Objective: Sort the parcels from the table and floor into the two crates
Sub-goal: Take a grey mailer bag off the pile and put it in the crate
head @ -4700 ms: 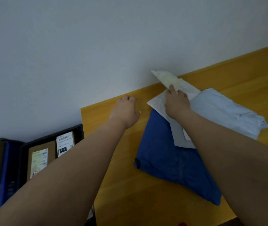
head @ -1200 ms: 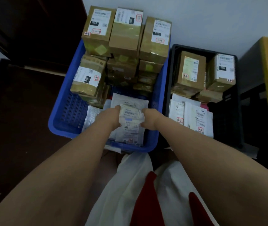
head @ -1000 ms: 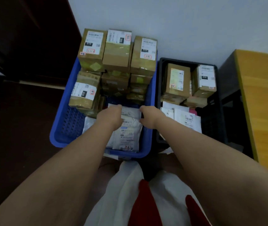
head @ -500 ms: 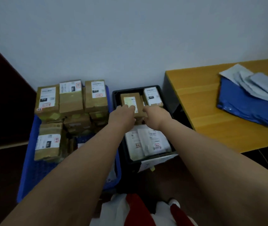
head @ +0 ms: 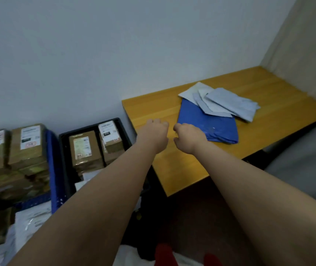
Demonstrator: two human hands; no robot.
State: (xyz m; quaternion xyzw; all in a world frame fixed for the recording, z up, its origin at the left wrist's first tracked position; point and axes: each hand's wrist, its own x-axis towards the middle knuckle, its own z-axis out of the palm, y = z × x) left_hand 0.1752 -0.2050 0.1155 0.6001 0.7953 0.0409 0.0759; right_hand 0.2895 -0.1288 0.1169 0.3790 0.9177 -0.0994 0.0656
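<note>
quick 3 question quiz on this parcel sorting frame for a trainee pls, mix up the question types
1. True or false: the blue mailer bag lies on top of the grey mailer bags.
2. Multiple choice: where do the brown cardboard boxes nearest the wooden table stand? A) on the table B) in the black crate C) on the bare floor
3. Short answer: is the left hand or the right hand holding a parcel?

Key
1. False: the grey bags lie on top of the blue one.
2. B
3. Neither; both hover over the table with loosely curled fingers, the right one beside the blue bag's near corner.
</note>
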